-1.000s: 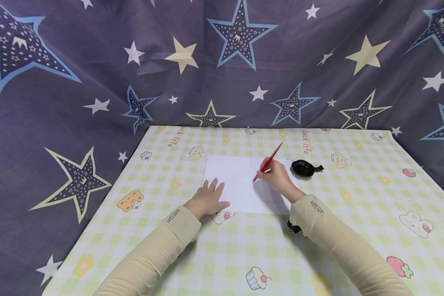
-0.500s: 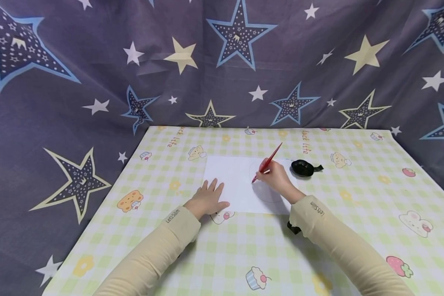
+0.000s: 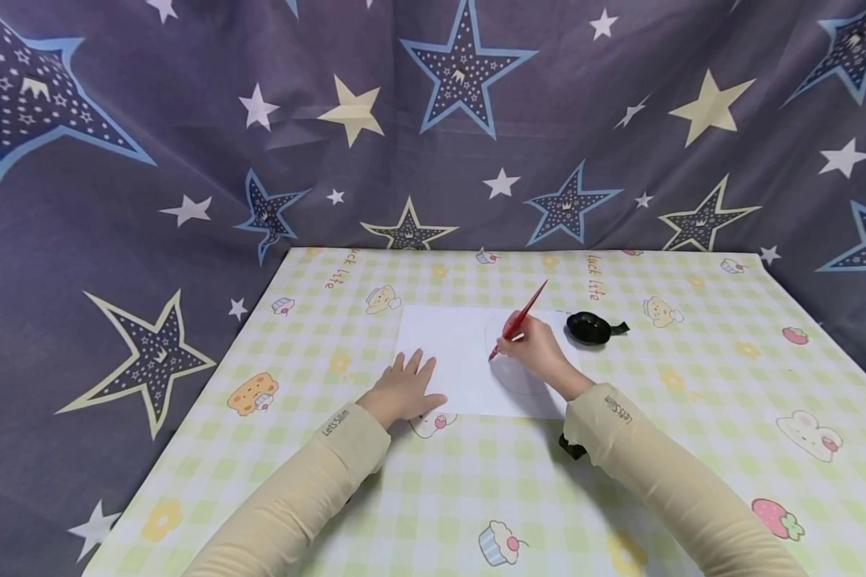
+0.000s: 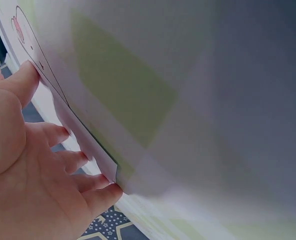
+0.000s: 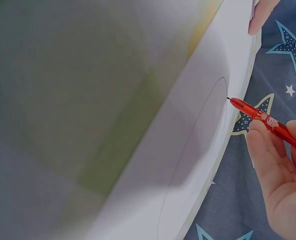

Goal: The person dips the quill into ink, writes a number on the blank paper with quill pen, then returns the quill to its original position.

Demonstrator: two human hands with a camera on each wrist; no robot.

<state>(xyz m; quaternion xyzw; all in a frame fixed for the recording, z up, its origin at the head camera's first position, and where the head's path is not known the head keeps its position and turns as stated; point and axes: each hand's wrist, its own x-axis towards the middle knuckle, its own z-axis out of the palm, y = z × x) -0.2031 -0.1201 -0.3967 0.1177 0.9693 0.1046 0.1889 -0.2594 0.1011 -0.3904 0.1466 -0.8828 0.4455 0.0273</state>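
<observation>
A white sheet of paper (image 3: 458,336) lies on the table, with a thin curved outline (image 5: 188,135) drawn on its right part. My right hand (image 3: 537,349) pinches a red pen (image 3: 523,316), tilted with its top up and to the right. In the right wrist view the pen's dark tip meets the drawn line. My left hand (image 3: 402,390) rests palm down on the paper's lower left corner, fingers spread. The left wrist view shows its fingertips along the edge of the sheet (image 4: 93,150).
Right of the paper sits a small black oval dish-like thing (image 3: 588,328) with a short tab. A green and white checked cloth (image 3: 404,513) with cartoon prints covers the table. Behind it hangs a dark curtain (image 3: 433,168) with stars. Another black piece (image 3: 572,446) shows beside the right sleeve.
The right hand and the pen have moved slightly left and toward the near edge, following the curve's left side. The left hand stays in place on the paper.
</observation>
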